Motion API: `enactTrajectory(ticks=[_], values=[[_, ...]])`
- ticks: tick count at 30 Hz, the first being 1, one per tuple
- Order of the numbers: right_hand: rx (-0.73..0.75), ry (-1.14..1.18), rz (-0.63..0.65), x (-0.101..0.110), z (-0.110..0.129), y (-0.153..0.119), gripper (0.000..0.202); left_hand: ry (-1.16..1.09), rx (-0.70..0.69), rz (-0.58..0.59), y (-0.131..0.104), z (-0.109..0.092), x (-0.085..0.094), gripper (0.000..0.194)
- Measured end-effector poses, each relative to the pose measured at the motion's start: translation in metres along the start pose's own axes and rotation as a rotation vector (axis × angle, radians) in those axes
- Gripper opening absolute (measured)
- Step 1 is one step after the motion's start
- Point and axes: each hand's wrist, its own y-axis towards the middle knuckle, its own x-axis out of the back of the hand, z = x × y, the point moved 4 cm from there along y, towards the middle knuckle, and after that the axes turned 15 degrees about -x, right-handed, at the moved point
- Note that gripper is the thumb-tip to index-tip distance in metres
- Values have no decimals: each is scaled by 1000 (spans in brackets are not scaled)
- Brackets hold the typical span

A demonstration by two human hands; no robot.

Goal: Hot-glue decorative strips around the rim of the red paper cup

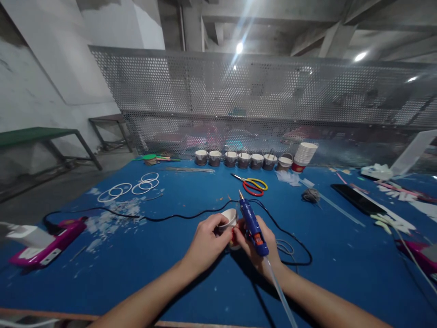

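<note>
My left hand (208,239) is closed around a small white paper cup (231,216), its thumb pressed to the side where a patch of red shows. In my right hand (264,253) lies a blue hot glue gun (251,223), nozzle pointing away from me, a clear glue stick (278,284) trailing from its back. The right fingertips also touch the cup's side. Loops of grey string (286,247) lie just right of the hands, partly hidden. Fingers cover most of the cup's lower part.
Beyond the hands lie scissors (252,183). Several grey-wrapped cups (243,160) and a cup stack (305,156) line the back. White rings (114,193) and a pink power strip (51,243) sit left. The black cord (177,217) crosses the table; a yarn ball (310,196) and phone (358,199) lie right.
</note>
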Motion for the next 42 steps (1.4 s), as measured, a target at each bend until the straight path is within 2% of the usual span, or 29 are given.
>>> enactTrajectory(ticks=[11, 18, 27, 32, 34, 39, 42], values=[[-72, -14, -38, 9, 6, 4, 11, 26, -41, 67, -2, -5, 0, 11], [-33, -67, -41, 9, 1, 6, 12, 17, -77, 64, 2, -9, 7, 14], [-18, -79, -57, 14, -5, 14, 14, -138, 69, 66, 3, -5, 12, 18], [-147, 62, -61, 25, 0, 20, 19, -244, 117, 43, 5, -2, 17, 17], [-176, 103, -39, 26, 4, 19, 20, -246, 116, 33, 6, -4, 20, 16], [-100, 77, 117, 17, 11, 10, 18, -190, 104, 41, 6, -5, 21, 17], [-69, 57, 120, 13, 9, 7, 17, -182, 84, 59, 5, -5, 20, 18]])
